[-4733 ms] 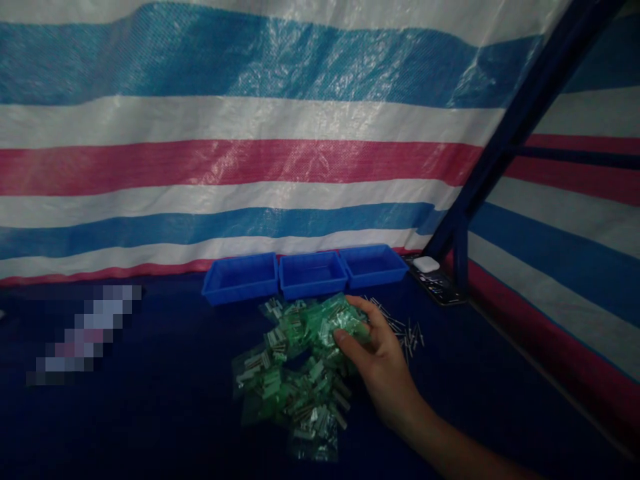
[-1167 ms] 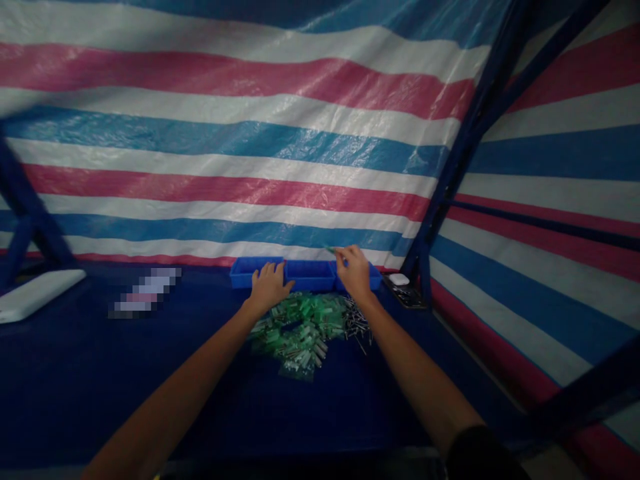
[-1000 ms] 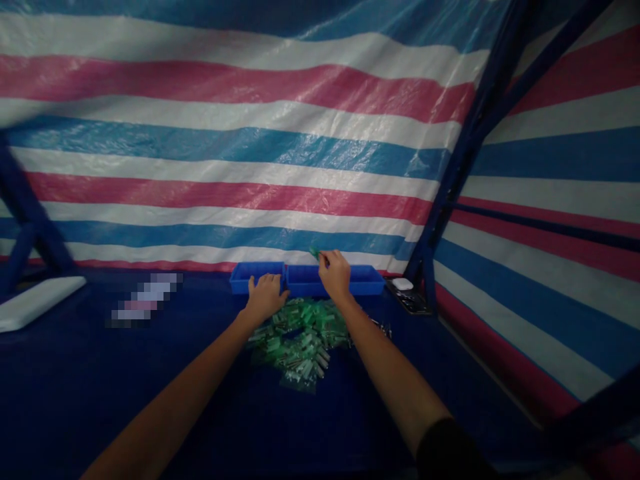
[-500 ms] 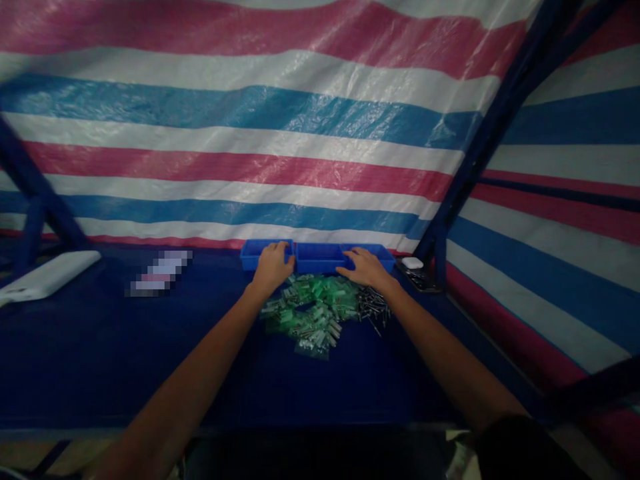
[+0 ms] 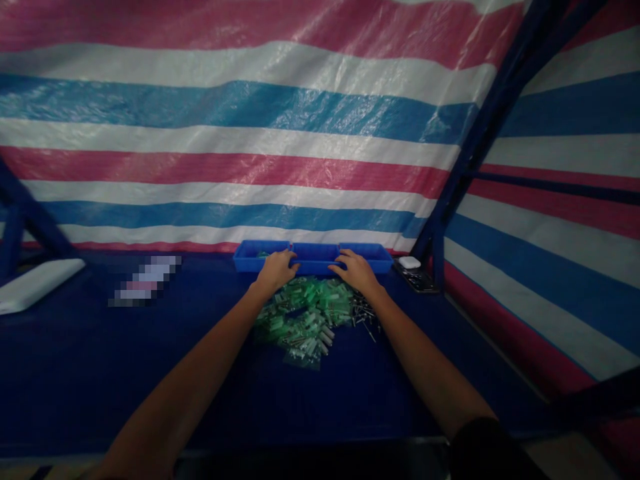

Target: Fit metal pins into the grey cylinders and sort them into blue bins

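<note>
Three blue bins stand side by side at the back of the table: a left bin (image 5: 245, 261), a middle bin (image 5: 315, 267) and a right bin (image 5: 377, 265). At the middle bin's left front corner is my left hand (image 5: 275, 272), thumb and fingers apart. My right hand (image 5: 357, 273) mirrors it at the right front corner, fingers also spread. Whether either presses on the bin's rim is unclear. Just before the bins lies a pile of small clear and greenish plastic packets (image 5: 305, 313). Dark, thin metal pieces, like screws (image 5: 367, 313), lie beside it, partly behind my right forearm.
A white flat device (image 5: 40, 283) and a blurred-out phone-like object (image 5: 145, 281) lie on the left of the blue table (image 5: 200, 373). On the right are a dark phone (image 5: 420, 277) and a small white case (image 5: 410, 262). Striped sheeting (image 5: 225, 160) hangs behind, with dark blue posts (image 5: 445, 207).
Both hands have come closer together, inward toward the middle bin. More of the left bin's inside shows, with something small and greenish in it. The view has shifted slightly.
</note>
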Demonstrator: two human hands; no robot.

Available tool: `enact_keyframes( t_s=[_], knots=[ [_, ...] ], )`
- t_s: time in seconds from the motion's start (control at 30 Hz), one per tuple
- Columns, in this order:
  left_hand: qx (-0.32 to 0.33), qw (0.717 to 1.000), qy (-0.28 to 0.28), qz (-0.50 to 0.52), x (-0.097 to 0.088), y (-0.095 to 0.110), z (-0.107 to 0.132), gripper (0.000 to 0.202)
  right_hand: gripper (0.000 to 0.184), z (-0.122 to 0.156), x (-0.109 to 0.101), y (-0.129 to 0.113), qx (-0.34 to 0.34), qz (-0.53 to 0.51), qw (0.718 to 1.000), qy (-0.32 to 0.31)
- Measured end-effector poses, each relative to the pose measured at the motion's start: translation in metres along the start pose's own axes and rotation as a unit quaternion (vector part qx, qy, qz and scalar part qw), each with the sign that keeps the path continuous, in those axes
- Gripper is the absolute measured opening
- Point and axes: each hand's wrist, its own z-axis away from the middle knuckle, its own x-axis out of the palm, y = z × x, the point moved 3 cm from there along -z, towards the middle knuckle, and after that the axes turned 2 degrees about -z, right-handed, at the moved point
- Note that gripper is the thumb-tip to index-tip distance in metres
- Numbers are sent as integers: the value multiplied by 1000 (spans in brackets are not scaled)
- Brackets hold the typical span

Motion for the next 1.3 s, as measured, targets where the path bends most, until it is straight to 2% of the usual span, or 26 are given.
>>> enact_keyframes(
  t_s=[0.13,0.27,0.4,0.67,0.97,1.3],
  knots=[
    [7,1000,-10,8,-4,3,6,32,31,7,-3,-1,-16,0,1000,2],
    [31,999,1,16,-3,0,11,36,31,11,-4,-3,0,5,1000,12],
    [6,1000,4,10,2,-11,16,47,31,12,-4,-1,16,11,1000,22],
    [-29,999,0,-14,6,-16,16,41,29,8,-2,2,9,0,1000,14],
    [-34,999,11,1,1,-10,21,45,32,9,-1,-4,17,-5,999,44],
    [-29,999,26,-20,-1,-9,19,33,32,9,0,-5,20,3,998,51]
  ],
)
